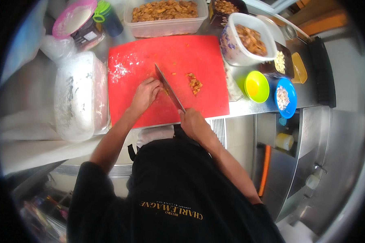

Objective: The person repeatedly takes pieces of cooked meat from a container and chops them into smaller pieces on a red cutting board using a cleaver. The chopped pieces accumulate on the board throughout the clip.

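My right hand [196, 124] grips the handle of a chef's knife [170, 89], whose blade slants away across a red cutting board [133, 106]. Left of the blade, my left hand [146, 93] has its fingers bunched low on the board. A bit of brown food [166, 91] shows at its fingertips beside the blade; the rest is hidden under the fingers. A small heap of chopped brown pieces [195, 85] lies right of the knife. White smears and a few crumbs mark the board.
Beyond the board stands a plastic tub of brown pieces [165, 27]. At right are a white tub [231, 54], a lime-green bowl [265, 94] and a blue bowl [293, 103] of pale chopped pieces. A lidded plastic container [76, 97] borders the board's left side. A dark green-lidded bottle [112, 27] stands behind.
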Available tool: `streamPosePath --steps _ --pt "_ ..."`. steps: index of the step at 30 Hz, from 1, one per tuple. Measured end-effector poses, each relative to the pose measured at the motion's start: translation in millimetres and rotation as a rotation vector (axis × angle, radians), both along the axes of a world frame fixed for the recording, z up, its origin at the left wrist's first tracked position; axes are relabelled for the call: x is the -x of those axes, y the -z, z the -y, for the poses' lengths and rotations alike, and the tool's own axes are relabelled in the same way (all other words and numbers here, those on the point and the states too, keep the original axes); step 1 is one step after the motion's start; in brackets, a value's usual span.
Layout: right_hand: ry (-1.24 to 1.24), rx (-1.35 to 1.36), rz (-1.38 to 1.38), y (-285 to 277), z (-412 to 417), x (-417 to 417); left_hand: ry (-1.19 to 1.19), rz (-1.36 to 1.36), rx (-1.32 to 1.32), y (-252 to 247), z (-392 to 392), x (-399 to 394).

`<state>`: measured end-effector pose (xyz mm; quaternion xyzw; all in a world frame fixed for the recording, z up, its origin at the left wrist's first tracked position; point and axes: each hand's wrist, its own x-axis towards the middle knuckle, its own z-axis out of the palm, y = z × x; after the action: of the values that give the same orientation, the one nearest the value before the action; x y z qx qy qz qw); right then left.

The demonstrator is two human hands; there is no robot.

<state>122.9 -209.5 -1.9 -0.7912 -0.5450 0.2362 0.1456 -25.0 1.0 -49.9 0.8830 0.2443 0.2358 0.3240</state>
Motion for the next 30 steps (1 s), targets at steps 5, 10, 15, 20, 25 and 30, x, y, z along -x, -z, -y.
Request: streamPosePath --steps 5,10,15,20,25,30 --pt "-0.048 -0.043 0.285 13 -8 6 0.012 0.027 -0.007 10 -4 -4" --pt "0.164 0.084 -0.188 -44 -25 -15 -0.064 0.034 0.15 0 -6 -5" --pt "0.389 0.133 -0.369 -105 0 -43 -0.019 0.07 0.039 -27 -3 -16" --pt "0.521 0.093 -0.328 -104 19 -56 0.072 -0.142 -0.194 -7 0 -13" --pt "0.474 0.151 -0.227 -94 32 -31 -0.125 -0.066 0.016 -7 43 -12" --pt "0.362 0.203 -0.14 -92 29 -5 -0.092 0.002 -0.05 -9 44 -14"
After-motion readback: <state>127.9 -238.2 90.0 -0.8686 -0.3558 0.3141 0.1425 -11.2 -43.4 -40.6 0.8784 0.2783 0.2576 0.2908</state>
